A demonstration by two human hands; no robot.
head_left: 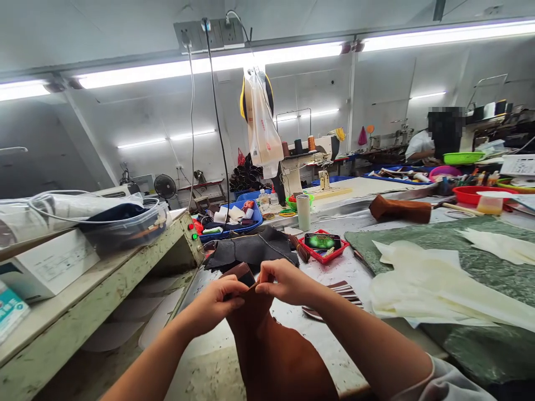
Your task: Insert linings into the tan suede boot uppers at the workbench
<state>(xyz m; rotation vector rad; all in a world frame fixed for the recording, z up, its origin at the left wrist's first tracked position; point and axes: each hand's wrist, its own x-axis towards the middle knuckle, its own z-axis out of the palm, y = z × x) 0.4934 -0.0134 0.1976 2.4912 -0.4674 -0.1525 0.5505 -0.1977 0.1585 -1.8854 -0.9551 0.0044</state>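
A brown leather boot upper (271, 351) hangs down between my arms toward the bottom of the view. At its top edge my left hand (221, 301) pinches the leather from the left. Close beside it, my right hand (288, 281) grips the same edge between thumb and fingers. The opening at the top shows a dark lining, and a brown flap (240, 273) rises behind my left fingers. Just beyond my hands lies a black leather piece (251, 248). Striped brown and white strips (340, 295) lie to the right, partly behind my right forearm.
A red basket (345, 245) holding a phone stands past my hands, near a pale cylinder (304, 213). Another brown leather piece (397, 210) lies farther right. Cream sheets (434, 284) cover a green slab (363, 239). At left is a shelf (96, 301); a person (422, 146) sits far right.
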